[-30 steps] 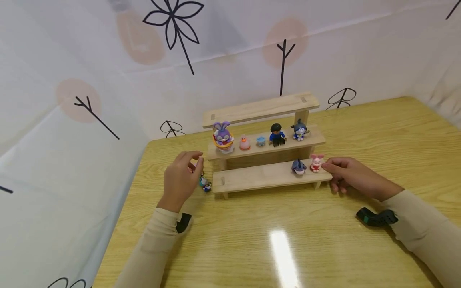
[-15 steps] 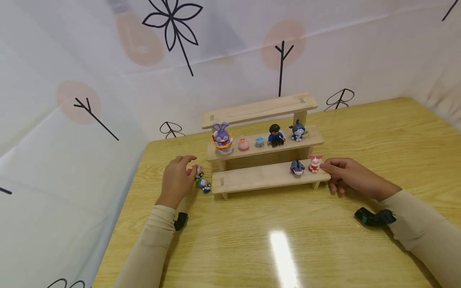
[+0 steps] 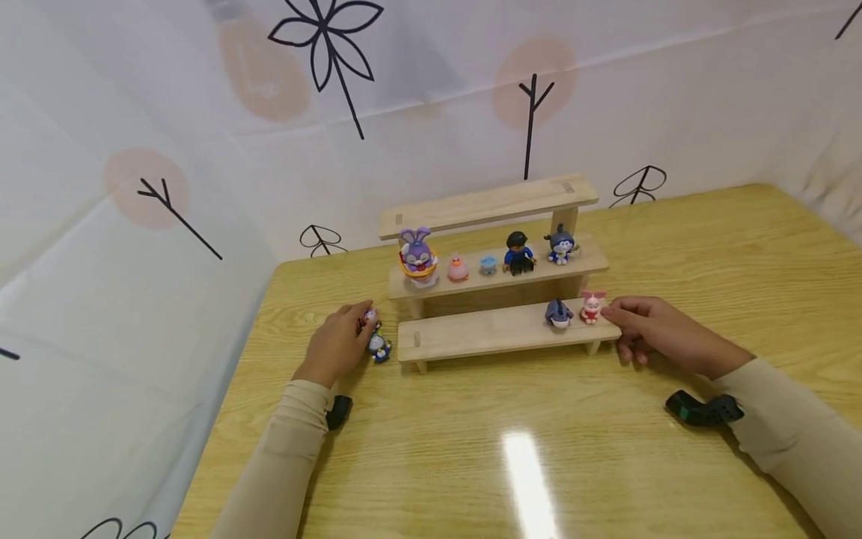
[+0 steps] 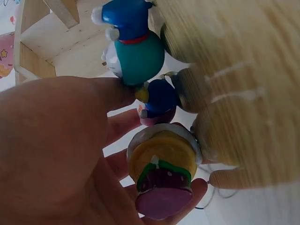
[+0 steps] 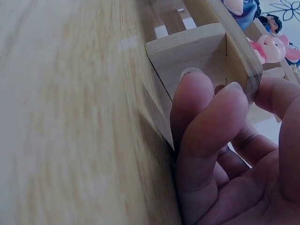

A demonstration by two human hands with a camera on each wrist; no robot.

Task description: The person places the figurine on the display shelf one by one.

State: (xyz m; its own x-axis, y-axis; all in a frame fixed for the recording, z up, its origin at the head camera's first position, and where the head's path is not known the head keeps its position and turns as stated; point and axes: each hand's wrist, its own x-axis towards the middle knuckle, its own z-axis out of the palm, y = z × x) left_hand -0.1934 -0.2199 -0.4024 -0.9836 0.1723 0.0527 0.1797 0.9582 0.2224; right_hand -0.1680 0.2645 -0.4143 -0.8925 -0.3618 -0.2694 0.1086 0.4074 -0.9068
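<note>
My left hand (image 3: 337,343) is low on the table, left of the stepped wooden display shelf (image 3: 471,329). Its thumb and fingers curl round a figurine (image 4: 164,159) with a yellow body and purple base. A smaller blue-and-pink figurine (image 4: 161,96) sits at the thumb tip, and a teal figurine in blue (image 4: 138,54) lies just past the thumb. At the other side, my right hand (image 3: 656,329) grips the right end of the lowest step, thumb on top beside the pink piglet figurine (image 3: 592,308), fingers curled below. A blue-grey donkey figurine (image 3: 558,314) stands next to the piglet.
The middle step carries a purple bunny (image 3: 417,258), a pink duck (image 3: 458,268), a small light-blue figure (image 3: 488,264), a black-haired block figure (image 3: 518,253) and a dark-blue figure (image 3: 560,245). A patterned white cloth (image 3: 431,112) hangs behind the table.
My left hand has come down and closed round a figurine beside the shelf, and the teal figurine has shifted slightly. My right hand keeps its hold on the shelf end.
</note>
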